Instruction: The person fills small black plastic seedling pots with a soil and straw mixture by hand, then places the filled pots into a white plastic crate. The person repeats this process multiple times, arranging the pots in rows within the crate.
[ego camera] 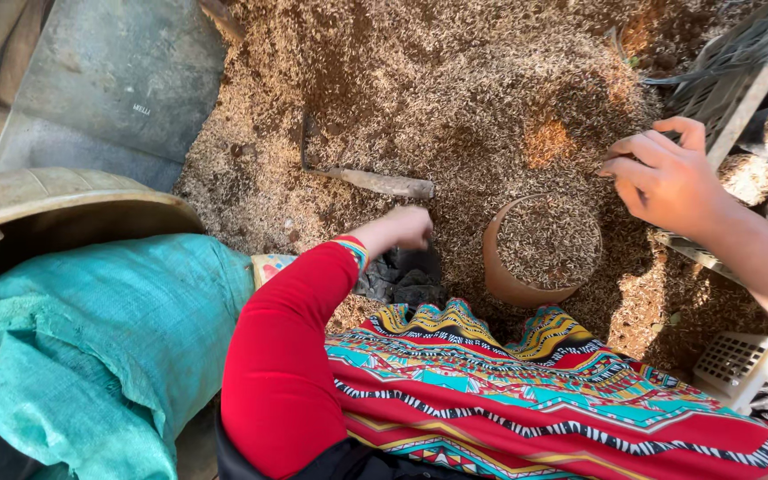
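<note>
On the husk pile (455, 98): brown pot (540, 253) brim-full of husk, between both hands. Left hand (406, 227) curled on black bags (402, 277), grip unclear. Right hand (664, 173) half open, empty, beside crate (740, 62).

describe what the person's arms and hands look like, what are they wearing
The left arm wears a long, plain red sleeve ending in a narrow multicoloured patterned cuff at the wrist. The left hand is bare, with no glove or ring visible. The right hand and forearm are bare too; only a bit of patterned sleeve shows at the frame edge.
</note>
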